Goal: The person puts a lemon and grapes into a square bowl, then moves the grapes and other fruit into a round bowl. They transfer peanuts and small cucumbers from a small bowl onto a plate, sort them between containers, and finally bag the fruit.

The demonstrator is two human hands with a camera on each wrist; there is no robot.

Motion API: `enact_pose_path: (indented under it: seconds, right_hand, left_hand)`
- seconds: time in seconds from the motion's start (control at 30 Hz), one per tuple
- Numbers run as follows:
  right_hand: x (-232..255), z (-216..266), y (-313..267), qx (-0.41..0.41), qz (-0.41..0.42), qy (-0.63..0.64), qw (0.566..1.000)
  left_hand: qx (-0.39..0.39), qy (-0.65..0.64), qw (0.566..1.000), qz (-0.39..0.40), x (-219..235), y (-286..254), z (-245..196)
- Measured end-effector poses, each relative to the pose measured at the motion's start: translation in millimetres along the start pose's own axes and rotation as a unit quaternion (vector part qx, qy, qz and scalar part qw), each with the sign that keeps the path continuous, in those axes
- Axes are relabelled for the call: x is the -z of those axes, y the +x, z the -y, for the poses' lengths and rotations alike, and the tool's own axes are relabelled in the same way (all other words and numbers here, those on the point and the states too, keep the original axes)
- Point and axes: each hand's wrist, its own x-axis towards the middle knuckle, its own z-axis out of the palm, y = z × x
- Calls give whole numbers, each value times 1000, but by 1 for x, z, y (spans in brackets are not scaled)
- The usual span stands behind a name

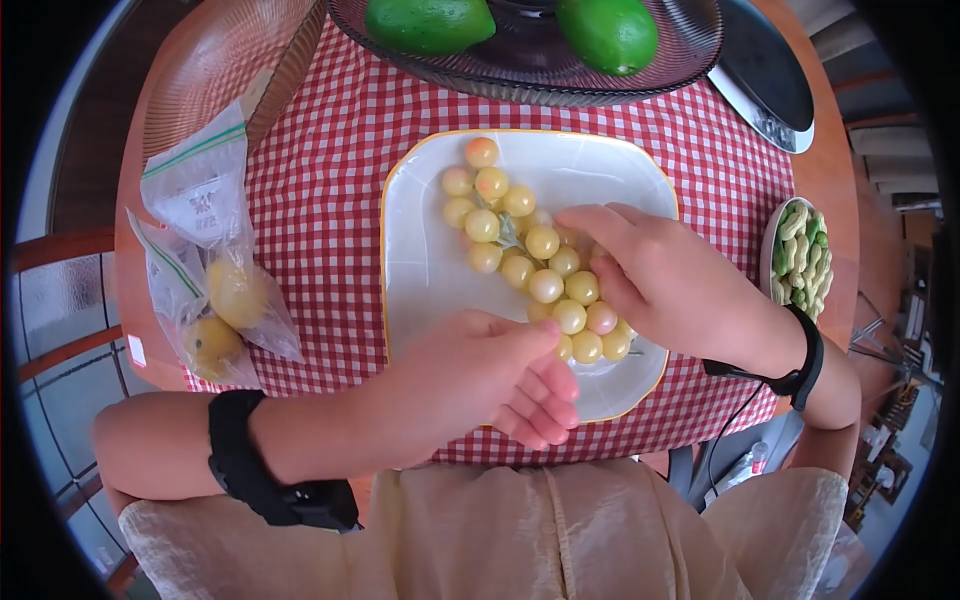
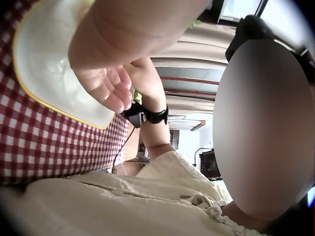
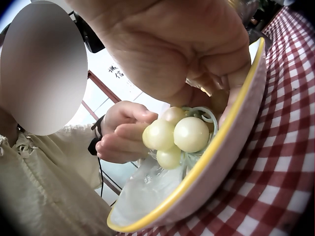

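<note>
A bunch of yellow grapes (image 1: pixel 545 285), some tinged pink, lies diagonally across a white plate (image 1: pixel 425 290) with a yellow rim. My right hand (image 1: pixel 680 275) grips the bunch from its right side, thumb and index finger against the grapes; its other fingers are hidden in the head view. In the right wrist view those fingers curl down beside the grapes (image 3: pixel 191 134), close to the plate's rim. My left hand (image 1: pixel 500 375) is at the near left of the bunch, thumb tip at the nearest grapes and the other fingers loosely bent, palm turned toward the grapes.
Zip bags with yellow fruit (image 1: pixel 235 292) lie at left, near a ribbed clear bowl (image 1: pixel 215 75). A dark glass bowl (image 1: pixel 540 85) behind the plate holds green fruit (image 1: pixel 607 35). At right are a bowl of peanuts (image 1: pixel 802 255) and a black-topped scale (image 1: pixel 765 70).
</note>
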Motion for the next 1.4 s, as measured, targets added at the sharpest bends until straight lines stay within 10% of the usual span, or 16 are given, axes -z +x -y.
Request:
enact_pose_path:
  seconds: [0.23, 0.63, 0.7, 1.4]
  right_hand:
    - [-2, -2, 1, -9, 16, 89, 996]
    - [13, 9, 0, -43, 75, 103, 991]
    - [13, 10, -6, -67, 95, 96, 989]
    - [4, 40, -18, 28, 25, -35, 999]
  left_hand:
    - [-70, -54, 996, 7, -21, -5, -8]
    - [-212, 206, 955, -18, 7, -6, 1]
    - [-299, 409, 857, -89, 19, -7, 6]
    - [-331, 478, 801, -145, 29, 16, 22]
